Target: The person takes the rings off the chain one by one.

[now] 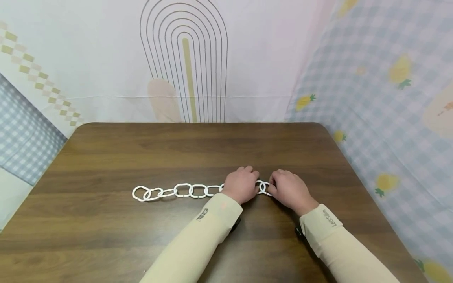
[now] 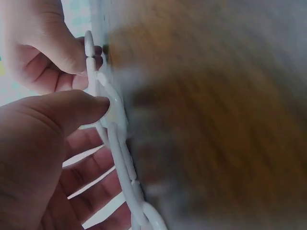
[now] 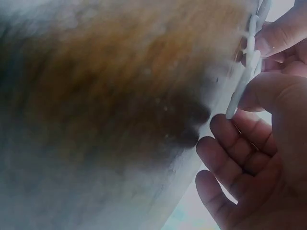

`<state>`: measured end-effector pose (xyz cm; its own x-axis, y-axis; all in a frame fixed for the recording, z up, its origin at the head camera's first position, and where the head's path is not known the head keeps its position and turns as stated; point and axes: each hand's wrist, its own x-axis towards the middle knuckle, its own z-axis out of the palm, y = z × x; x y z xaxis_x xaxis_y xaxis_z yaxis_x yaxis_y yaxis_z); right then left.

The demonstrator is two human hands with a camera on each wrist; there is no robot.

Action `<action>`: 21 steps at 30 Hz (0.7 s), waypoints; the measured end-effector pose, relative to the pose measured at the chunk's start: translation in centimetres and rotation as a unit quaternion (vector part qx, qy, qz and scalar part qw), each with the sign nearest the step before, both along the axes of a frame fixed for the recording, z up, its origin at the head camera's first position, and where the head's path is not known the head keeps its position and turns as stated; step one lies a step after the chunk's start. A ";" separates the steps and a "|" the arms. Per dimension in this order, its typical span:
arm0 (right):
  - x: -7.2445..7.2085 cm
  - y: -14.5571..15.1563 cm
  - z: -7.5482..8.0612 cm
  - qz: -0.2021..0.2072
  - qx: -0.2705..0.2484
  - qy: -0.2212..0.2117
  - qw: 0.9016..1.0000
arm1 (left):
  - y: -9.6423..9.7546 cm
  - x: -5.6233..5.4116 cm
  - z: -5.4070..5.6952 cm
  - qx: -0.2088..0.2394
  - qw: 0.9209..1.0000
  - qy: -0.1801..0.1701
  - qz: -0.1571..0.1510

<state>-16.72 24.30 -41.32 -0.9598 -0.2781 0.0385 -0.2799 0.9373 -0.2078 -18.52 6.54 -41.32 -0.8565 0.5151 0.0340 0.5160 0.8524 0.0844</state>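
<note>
A chain of white plastic links (image 1: 183, 190) stretches sideways across the brown table, with a round link at its left end. My left hand (image 1: 242, 184) covers part of the chain towards its right end. In the left wrist view, the left thumb (image 2: 91, 108) presses a link against the fingers. Just to the right, my right hand (image 1: 290, 189) pinches the chain's last link (image 3: 243, 88) between thumb and index finger, the other fingers loosely bent. Two interlocked links (image 1: 262, 187) show between the hands.
The wooden table (image 1: 106, 236) has rounded far corners. Behind it hangs a pale patterned cloth (image 1: 262, 59), and a checked cloth with pineapples (image 1: 375, 118) runs along the right side. Both forearms wear cream sleeves (image 1: 198, 239).
</note>
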 end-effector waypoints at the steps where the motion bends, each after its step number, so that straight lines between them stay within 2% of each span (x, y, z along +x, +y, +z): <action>1: 0.0 0.0 0.1 -0.003 -0.005 -0.002 1.000 | 0.0 -0.1 0.0 0.000 1.000 0.001 -0.001; 7: 0.2 -0.2 0.3 -0.014 -0.018 0.006 1.000 | -0.2 -0.4 -0.2 0.013 1.000 0.004 -0.005; 13: 0.3 -0.5 0.1 0.001 0.003 0.047 0.999 | -0.8 -0.5 -0.4 0.052 0.999 -0.004 -0.008; 16: 0.4 -0.7 0.1 0.008 0.014 0.055 0.998 | -1.2 -0.5 -0.3 0.073 0.997 0.006 -0.009; 21: 0.4 -0.7 0.0 0.009 0.029 0.045 0.999 | -1.6 -0.1 -0.2 0.099 0.995 0.026 -0.013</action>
<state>-16.28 23.57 -41.29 -0.9482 -0.2987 0.1082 -0.3112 0.9418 -0.1270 -18.65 4.95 -41.50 -0.8376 0.5153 0.1816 0.5454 0.8083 0.2217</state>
